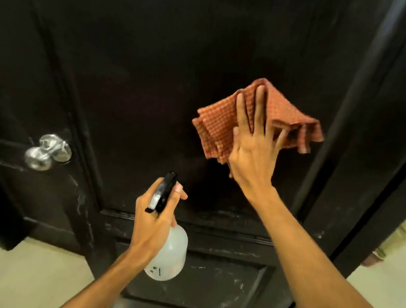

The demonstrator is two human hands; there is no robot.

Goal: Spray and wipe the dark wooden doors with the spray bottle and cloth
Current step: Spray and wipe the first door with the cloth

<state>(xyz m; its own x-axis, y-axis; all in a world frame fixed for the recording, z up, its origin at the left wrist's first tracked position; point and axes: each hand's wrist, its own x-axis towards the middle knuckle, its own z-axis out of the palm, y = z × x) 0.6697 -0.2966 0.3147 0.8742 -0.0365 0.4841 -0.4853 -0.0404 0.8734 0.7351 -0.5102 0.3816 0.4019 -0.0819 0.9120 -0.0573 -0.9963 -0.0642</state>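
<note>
My right hand point(253, 158) presses the checked cloth point(229, 123) flat against the dark door point(156, 70), fingers spread. My left hand point(154, 222) grips the spray bottle point(169, 258), nozzle toward the panel.

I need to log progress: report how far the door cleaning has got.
Done: nothing clearly finished. In hand: right hand presses the checked cloth flat on the door's upper panel, while left hand holds the spray bottle. Left: the lower panel shows white smears.
</note>
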